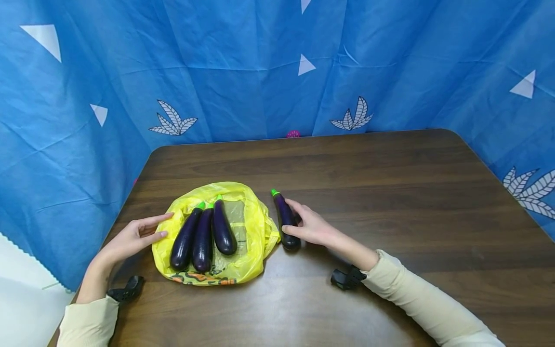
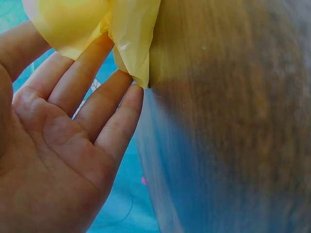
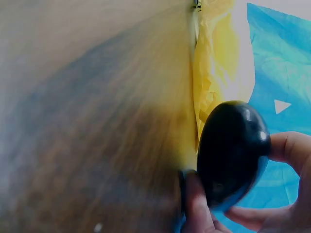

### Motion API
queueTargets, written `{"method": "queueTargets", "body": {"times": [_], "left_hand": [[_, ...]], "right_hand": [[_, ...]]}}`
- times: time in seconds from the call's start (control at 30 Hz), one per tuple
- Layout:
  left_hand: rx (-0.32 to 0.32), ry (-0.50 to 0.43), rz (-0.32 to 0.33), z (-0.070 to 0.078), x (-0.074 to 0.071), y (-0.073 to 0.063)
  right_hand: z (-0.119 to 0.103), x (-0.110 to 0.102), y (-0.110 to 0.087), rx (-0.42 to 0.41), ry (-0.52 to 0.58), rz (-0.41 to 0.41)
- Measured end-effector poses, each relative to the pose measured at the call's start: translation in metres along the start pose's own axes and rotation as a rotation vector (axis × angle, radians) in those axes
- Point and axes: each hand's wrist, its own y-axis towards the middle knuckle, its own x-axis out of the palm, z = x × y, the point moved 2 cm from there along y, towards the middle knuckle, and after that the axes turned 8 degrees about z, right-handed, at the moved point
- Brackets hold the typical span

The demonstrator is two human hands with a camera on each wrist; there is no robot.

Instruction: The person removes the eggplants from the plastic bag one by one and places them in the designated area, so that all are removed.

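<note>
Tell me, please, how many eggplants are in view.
4: the left eggplant, middle eggplant and right eggplant lie in the yellow bag; the fourth eggplant is held by the right hand, beside the bag. Its folds might hide others.

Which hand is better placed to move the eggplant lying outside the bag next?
Right, I'd say: the right hand holds that eggplant beside the bag. The left hand touches the bag's opposite edge, away from it.

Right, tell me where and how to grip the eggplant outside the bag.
Probably across the middle of the loose eggplant, from the right: it lies green stem end forward, with the yellow bag close on its left. Its long, rounded body suits the right hand, thumb and fingers on opposite sides.
</note>
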Motion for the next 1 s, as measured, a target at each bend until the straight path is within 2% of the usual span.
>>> {"method": "queueTargets", "body": {"times": [0.43,1.0], "left_hand": [[-0.013,0.019,0.009,-0.0006,0.0001,0.0],[-0.02,0.005,0.003,-0.001,0.0004,-0.0003]], "right_hand": [[-0.0037,0.0036,-0.0021,-0.113,-0.123,-0.029],[-0.0002,0.0044,-0.0038,-0.103,-0.09,-0.017]]}}
